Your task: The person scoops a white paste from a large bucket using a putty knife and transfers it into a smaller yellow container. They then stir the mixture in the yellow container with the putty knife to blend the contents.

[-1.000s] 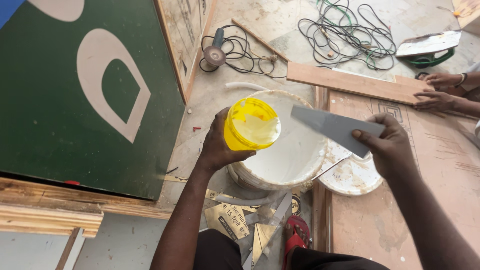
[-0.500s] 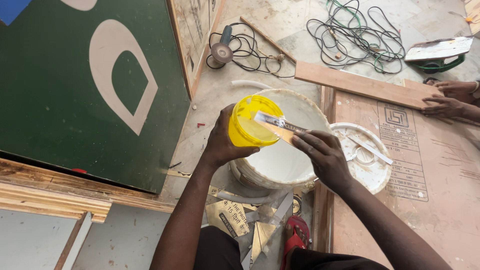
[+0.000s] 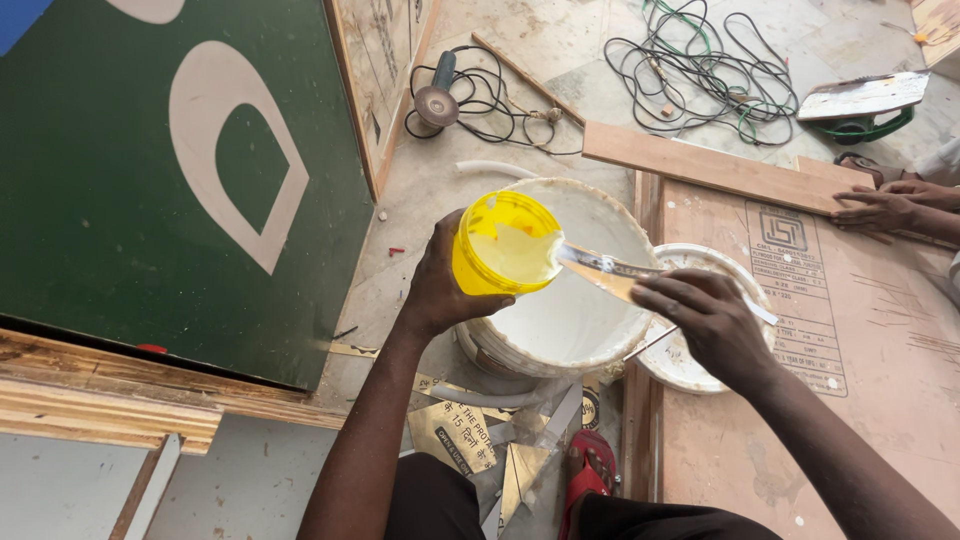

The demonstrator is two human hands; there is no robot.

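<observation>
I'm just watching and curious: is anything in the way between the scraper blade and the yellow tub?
Nothing visible. The right hand holds the scraper with its tip already inside the open yellow tub, which the left hand holds over the white bucket. No lid or other thing lies between them.

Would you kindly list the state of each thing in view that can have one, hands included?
Small yellow plastic tub: open, tilted over the bucket, held by the left hand.
Flat metal scraper blade: tip inside the tub, held by the right hand.
Large white plastic bucket: open, upright.
White round lid: off, lying beside the bucket.
Angle grinder: lying on the floor.
</observation>
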